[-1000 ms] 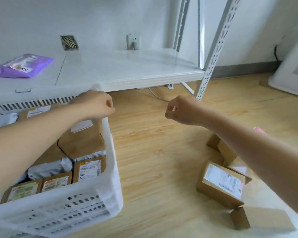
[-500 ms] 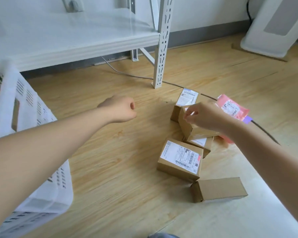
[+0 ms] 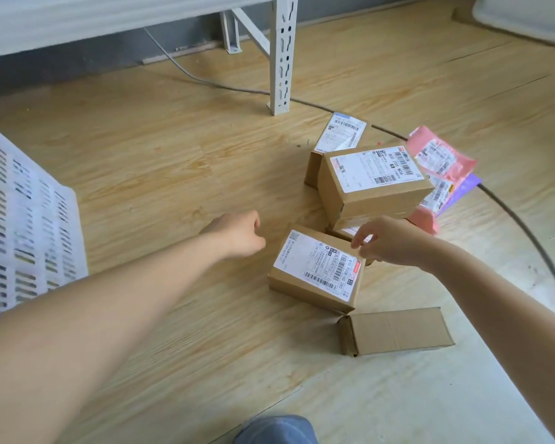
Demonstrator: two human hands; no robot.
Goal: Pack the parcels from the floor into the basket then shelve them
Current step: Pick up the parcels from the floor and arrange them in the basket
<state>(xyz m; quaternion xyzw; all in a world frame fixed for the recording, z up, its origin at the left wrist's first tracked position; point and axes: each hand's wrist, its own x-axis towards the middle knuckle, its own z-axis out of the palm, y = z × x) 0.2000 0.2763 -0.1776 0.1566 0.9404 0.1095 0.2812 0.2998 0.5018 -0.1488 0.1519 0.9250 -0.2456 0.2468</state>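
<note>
Neither grip holds anything: left hand loosely curled and empty, basket far left. Right hand hovers, fingers parted, over the nearest box on the floor — stiff cardboard, likely light; pinch its short sides.

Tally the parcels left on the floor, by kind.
Cardboard boxes: 5, the last mostly hidden
Pink mailer bags: 1
Purple mailer bags: 1
Total: 7
</note>
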